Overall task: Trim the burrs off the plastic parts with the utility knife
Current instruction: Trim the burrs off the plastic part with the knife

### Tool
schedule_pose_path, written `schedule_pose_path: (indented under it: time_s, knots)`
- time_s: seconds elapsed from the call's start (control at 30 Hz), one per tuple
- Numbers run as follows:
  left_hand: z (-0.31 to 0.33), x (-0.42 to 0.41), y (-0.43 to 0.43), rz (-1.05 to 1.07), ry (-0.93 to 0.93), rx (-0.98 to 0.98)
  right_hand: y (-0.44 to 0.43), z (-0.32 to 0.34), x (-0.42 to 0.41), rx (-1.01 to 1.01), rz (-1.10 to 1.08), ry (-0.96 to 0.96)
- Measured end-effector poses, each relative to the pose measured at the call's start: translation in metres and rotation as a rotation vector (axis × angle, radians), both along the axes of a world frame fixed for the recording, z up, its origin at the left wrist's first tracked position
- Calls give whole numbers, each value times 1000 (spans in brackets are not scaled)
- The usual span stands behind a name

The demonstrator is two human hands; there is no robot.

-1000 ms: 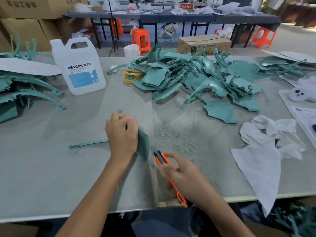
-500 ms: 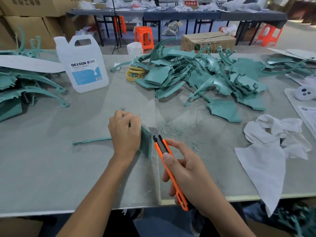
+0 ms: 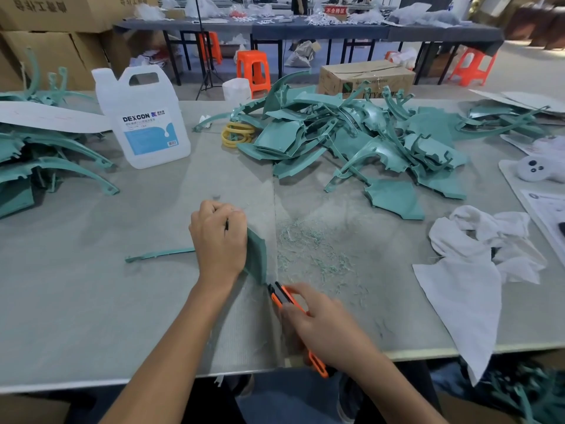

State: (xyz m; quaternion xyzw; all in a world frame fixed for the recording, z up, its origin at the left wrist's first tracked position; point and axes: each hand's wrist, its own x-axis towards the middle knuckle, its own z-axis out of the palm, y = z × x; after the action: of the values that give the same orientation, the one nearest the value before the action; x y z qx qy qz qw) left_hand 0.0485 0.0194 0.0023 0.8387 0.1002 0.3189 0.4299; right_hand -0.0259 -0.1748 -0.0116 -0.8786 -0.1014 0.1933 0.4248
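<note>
Left hand: our left hand point(image 3: 218, 240) is curled into a fist around the green plastic part point(image 3: 256, 258), holding it on edge on the table point(image 3: 91, 301).
Right hand: our right hand point(image 3: 328, 332) is wrapped around the orange utility knife point(image 3: 282, 296), whose tip is at the part's near corner.
In the way: the left hand hides most of the part; we see only its right edge and a thin strip point(image 3: 159, 254) poking out to the left.
Just right: green shavings point(image 3: 312, 252) litter the table beside the part.
Further right: a crumpled white cloth point(image 3: 467, 270) and a white plush toy point(image 3: 533, 168).
Behind: a DEXCON jug point(image 3: 143, 117), yellow rings point(image 3: 237, 134) and a cardboard box point(image 3: 367, 78).
Counts: one knife, one jug and one part in hand. We count two heaps of green parts, the main pile point(image 3: 351, 139) and the left pile point(image 3: 36, 154), each too tangled to count.
</note>
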Motion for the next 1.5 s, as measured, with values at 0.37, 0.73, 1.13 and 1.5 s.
schedule_pose_path:
  time_s: [0.37, 0.73, 1.13, 1.5]
  knots:
    - [-4, 1, 5, -4, -14, 35, 8, 3, -5, 208, -82, 23]
    - [-7, 2, 10, -2, -41, -129, -32, 14, 24, 100, -70, -168]
    - [-17, 12, 8, 1, 109, -212, -52, 39, 38, 118, -24, -383]
    - [-30, 14, 5, -1, -21, -278, -45, 40, 58, -92, 253, -345]
